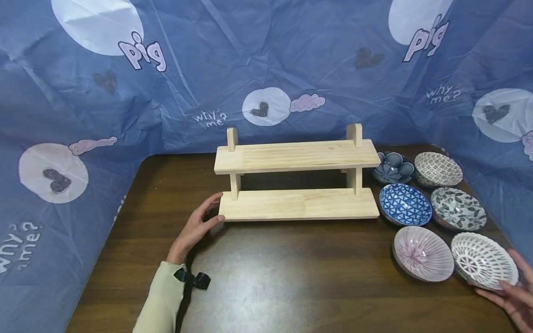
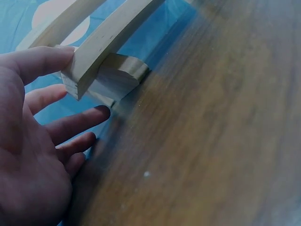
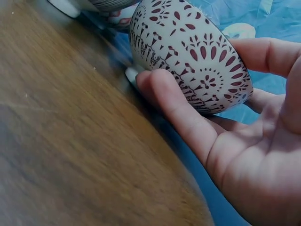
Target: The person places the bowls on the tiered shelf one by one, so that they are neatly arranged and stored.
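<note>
Where the blue backdrop (image 1: 291, 60) rises behind the table, we can read "pig" in pale outlined letters at the far left and far right, and "why? me?" printed small in several spots, one cut off at the left edge. Nothing written shows on the shelf or the bowls.

Our left hand (image 1: 200, 225) rests at the near left corner of the wooden two-tier shelf (image 1: 296, 178), fingers spread and relaxed, thumb against the end of the lower board; the left wrist view shows the thumb touching the wood while the other fingers (image 2: 77, 123) lie straight beside it.

Our right hand (image 1: 514, 296) is partly cut off at the near right corner of the head view. The right wrist view shows its fingers cupped under and around the white patterned bowl (image 1: 483, 260), which sits at the near right of the dark wooden table (image 1: 291, 277); the bowl seems tilted up on its foot, though the close angle makes that hard to judge.

Five more bowls lie right of the shelf: a pink ribbed bowl (image 1: 422, 252) just left of the held one, a blue triangle bowl (image 1: 405, 203), and three farther ones partly overlapping.
</note>
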Available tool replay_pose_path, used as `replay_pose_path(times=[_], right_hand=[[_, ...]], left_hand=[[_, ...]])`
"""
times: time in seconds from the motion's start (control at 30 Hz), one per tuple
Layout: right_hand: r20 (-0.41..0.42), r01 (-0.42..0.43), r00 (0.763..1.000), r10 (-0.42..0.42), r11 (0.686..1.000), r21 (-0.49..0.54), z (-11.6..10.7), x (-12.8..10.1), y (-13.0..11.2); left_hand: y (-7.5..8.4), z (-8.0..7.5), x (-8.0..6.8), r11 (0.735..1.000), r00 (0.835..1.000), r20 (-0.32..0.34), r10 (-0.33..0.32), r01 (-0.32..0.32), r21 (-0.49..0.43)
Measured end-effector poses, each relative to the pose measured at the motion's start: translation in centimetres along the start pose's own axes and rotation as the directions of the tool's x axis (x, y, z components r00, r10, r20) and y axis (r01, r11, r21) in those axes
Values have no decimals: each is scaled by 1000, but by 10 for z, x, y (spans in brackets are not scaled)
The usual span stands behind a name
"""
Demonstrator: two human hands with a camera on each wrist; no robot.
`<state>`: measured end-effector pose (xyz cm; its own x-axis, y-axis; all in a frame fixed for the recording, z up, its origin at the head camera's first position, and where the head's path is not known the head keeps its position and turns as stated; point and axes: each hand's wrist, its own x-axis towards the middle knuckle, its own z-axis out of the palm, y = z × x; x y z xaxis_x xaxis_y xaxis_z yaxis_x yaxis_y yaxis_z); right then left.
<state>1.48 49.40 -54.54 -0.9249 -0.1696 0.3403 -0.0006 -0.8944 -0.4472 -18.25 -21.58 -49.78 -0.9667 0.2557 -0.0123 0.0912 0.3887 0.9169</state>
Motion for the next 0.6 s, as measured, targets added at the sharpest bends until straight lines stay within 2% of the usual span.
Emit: replay_pose_path(times=[0.2,0.4,0.47,0.53,0.6], right_hand=[[-70,6,998,-3,999,45,0,-1,0],[-202,34,979,-41,999,-36,1,-5,0],[-223,42,973,-52,998,-49,1,-6,-1],[-211,50,976,-56,998,-37,2,-6,0],[-152,53,987,-48,998,32,1,-7,0]], left_hand=[[-1,-1,-1,1000,1000,-8,8,-8,11],[-2,-1,-1,1000,1000,-5,19,-19,6],[-3,0,-1,1000,1000,-3,28,-28,-1],[-3,0,-1,999,999,-3,36,-36,-1],[-3,0,-1,999,999,-5,42,-42,-4]])
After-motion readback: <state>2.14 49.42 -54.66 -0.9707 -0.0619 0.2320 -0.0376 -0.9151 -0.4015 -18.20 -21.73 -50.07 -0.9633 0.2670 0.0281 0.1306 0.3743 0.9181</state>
